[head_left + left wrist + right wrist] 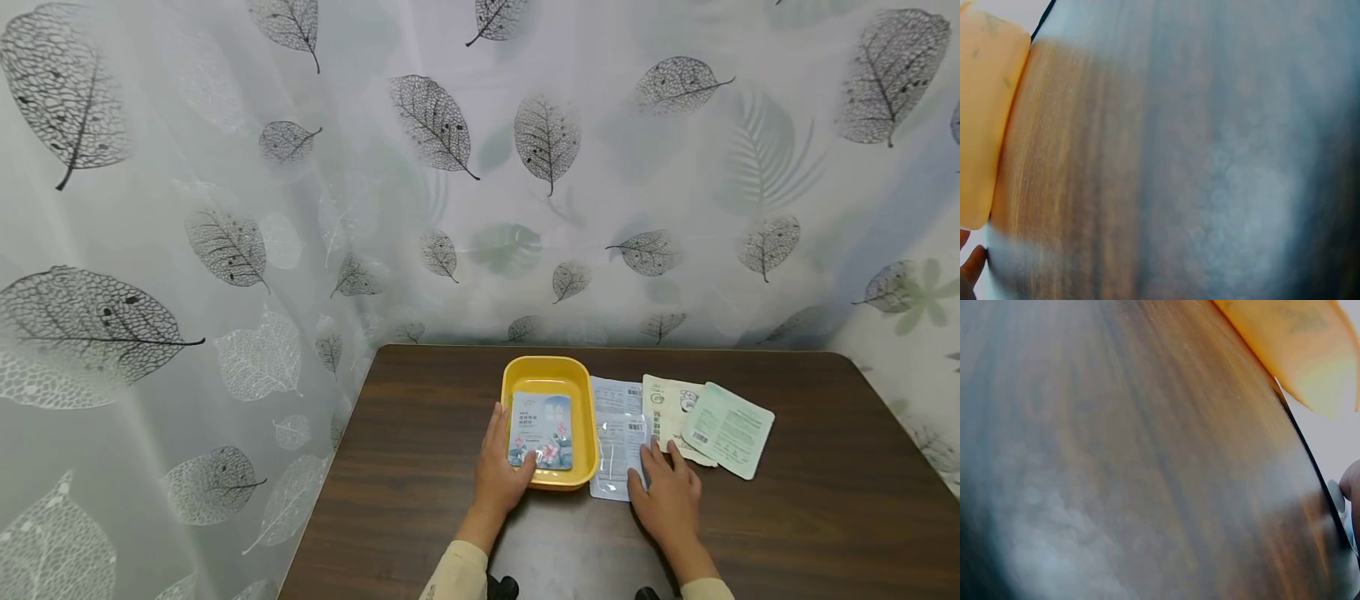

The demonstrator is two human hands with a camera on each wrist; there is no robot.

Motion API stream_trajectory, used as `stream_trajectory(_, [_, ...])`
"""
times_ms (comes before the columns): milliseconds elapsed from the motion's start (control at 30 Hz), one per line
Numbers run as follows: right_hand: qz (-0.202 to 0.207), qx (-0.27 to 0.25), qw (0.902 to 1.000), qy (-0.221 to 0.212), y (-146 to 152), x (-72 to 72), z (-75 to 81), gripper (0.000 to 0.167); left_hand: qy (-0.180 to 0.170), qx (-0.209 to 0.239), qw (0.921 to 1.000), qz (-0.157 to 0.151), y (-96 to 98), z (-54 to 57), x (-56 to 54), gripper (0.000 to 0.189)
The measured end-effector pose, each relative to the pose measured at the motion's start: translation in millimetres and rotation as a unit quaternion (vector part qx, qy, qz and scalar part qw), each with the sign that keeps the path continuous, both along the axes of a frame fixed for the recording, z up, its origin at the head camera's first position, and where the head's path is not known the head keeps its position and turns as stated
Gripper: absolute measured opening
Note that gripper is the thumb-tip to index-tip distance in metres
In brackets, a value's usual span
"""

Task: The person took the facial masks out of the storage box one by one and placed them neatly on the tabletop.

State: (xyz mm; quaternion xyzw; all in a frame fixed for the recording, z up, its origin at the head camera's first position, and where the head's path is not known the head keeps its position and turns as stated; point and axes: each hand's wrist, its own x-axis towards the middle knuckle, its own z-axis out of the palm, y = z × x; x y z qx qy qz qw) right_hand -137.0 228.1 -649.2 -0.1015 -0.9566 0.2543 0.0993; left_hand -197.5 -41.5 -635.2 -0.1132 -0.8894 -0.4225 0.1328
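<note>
In the head view a yellow tray [587,433] stands on the table, holding a pale blue sachet with pink flowers [540,429]. My left hand [501,475] lies at the tray's near left corner, fingers fairly straight along its left side and thumb over the front rim by the sachet. To the right, my right hand [667,496] rests with spread fingers at the near edge of the packets, touching a silvery-blue packet [618,446]. A cream packet [667,400] and a mint-green packet [731,429] lie beyond it, overlapping. Both wrist views show only fingertips.
The dark wood table [405,467] reaches back to a leaf-patterned curtain [487,208], which also hangs along the left side. Another pale blue packet [617,393] lies partly under the silvery-blue one, against the tray's right side.
</note>
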Motion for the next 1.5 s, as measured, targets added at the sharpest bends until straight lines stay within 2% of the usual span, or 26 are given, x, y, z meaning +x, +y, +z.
stream_trajectory(167, [0.0, -0.005, 0.9999, -0.012, 0.0, -2.4, -1.2, 0.06, -0.003, 0.0, 1.0, 0.0, 0.0, -1.3, -1.1, 0.081])
stream_trajectory(633, [0.0, -0.01, 0.9998, 0.018, 0.0, 0.1, -1.2, 0.057, 0.009, 0.009, 0.9999, -0.001, -0.5, -1.5, -1.4, 0.079])
stream_trajectory(933, [-0.004, -0.015, 0.9998, 0.01, -0.7, 0.7, 1.3, 0.056, 0.008, 0.004, 1.0, -0.003, -0.9, 0.8, 0.5, 0.081])
stream_trajectory(1200, [-0.002, -0.024, 0.9995, 0.021, -0.7, 0.8, 0.0, 0.057, 0.026, -0.007, 0.9996, 0.003, 0.0, 0.4, 0.5, 0.083])
stream_trajectory(1500, [0.001, -0.03, 0.9991, 0.03, -0.9, 1.2, 0.6, 0.056, 0.013, -0.003, 0.9999, 0.0, -0.4, -0.3, 0.4, 0.083])
